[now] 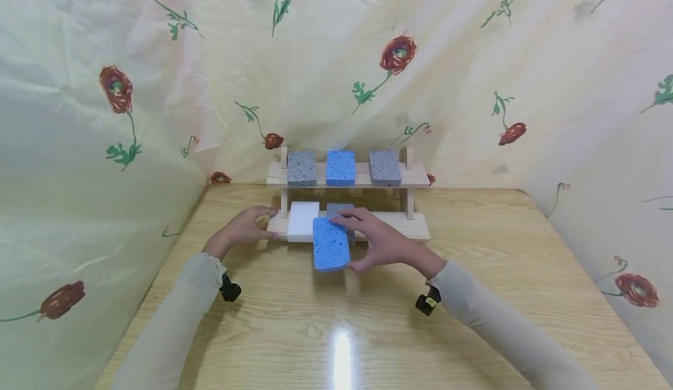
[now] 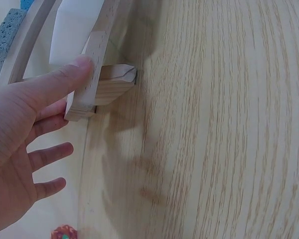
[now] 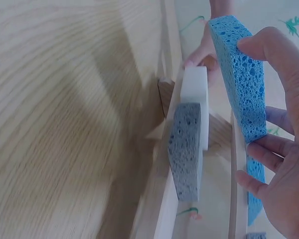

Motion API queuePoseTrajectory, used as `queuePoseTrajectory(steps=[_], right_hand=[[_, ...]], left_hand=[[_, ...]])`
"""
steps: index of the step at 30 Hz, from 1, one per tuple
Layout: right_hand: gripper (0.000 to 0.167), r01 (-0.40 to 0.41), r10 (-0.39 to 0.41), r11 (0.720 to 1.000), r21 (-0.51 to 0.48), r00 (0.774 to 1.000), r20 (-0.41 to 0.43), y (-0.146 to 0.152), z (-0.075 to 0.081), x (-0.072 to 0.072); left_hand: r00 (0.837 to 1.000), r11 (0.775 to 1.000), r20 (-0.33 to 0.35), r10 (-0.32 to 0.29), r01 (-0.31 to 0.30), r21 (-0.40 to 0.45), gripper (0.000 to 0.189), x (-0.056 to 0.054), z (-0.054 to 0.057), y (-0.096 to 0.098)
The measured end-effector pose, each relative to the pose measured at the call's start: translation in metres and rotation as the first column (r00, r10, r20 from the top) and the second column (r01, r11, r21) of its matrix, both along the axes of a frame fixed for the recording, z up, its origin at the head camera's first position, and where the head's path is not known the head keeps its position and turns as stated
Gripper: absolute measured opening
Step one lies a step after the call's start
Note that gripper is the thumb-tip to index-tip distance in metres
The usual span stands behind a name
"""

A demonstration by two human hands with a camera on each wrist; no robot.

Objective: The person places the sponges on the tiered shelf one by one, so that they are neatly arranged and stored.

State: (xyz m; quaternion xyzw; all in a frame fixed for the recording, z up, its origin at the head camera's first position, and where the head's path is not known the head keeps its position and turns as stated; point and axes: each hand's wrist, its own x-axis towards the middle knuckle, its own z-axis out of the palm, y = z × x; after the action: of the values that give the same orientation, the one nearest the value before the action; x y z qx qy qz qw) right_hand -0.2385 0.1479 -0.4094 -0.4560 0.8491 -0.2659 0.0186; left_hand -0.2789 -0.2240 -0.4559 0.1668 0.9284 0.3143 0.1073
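The right hand [image 1: 386,244] holds a blue sponge [image 1: 331,243] — a flat rectangular block, bright blue with darker speckling and an open, pitted pore texture that the right wrist view shows plainly along its edge [image 3: 239,84]. The thumb lies on the near edge of the block and the fingers curl over its far edge, so the sponge is pinched between them; it sits tilted in front of the lower shelf [image 1: 410,226] of a small two-tier wooden rack [image 1: 405,174], its far end overlapping that shelf. On the lower shelf a white sponge [image 1: 303,220] lies to the left, and a grey sponge [image 1: 339,208] lies just beside it, partly hidden behind the blue one. The left hand [image 1: 242,228] rests against the left end of the lower shelf — in the left wrist view the thumb [image 2: 65,79] presses the end of the board while the other fingers are straight and spread, holding nothing. On the upper shelf stand three more sponges in a row: grey [image 1: 302,169], blue [image 1: 340,168], grey [image 1: 385,168]. The rack stands on a light wooden table [image 1: 473,296], backed by a cream cloth with red flowers [image 1: 315,57].
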Motion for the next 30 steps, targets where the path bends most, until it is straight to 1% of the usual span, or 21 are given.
queuePoseTrajectory(steps=[5, 15, 19, 24, 30], right_hand=[[0.099, 0.059, -0.06, 0.998, 0.013, 0.997, 0.047, 0.011, -0.002, -0.003], [0.098, 0.121, -0.122, 0.993, 0.016, 0.99, 0.073, 0.033, -0.006, -0.007], [0.098, 0.136, -0.136, 0.991, 0.017, 0.989, 0.052, 0.04, -0.005, -0.008], [0.098, 0.13, -0.13, 0.992, 0.005, 0.991, 0.022, 0.052, -0.005, -0.012], [0.097, 0.149, -0.149, 0.989, 0.006, 0.989, 0.012, 0.067, -0.005, -0.014]], left_hand=[[1.0, 1.0, 0.0, -0.003, 0.003, 0.005, 0.075, 0.0, -0.001, 0.0], [1.0, 1.0, 0.003, 0.001, -0.001, 0.002, 0.077, 0.0, -0.002, -0.001], [1.0, 1.0, 0.001, -0.001, 0.001, 0.008, 0.077, 0.0, -0.002, -0.001], [1.0, 1.0, -0.009, -0.009, 0.009, 0.018, 0.075, -0.001, -0.003, -0.001], [1.0, 1.0, -0.007, -0.008, 0.009, 0.021, 0.075, 0.0, -0.002, -0.001]])
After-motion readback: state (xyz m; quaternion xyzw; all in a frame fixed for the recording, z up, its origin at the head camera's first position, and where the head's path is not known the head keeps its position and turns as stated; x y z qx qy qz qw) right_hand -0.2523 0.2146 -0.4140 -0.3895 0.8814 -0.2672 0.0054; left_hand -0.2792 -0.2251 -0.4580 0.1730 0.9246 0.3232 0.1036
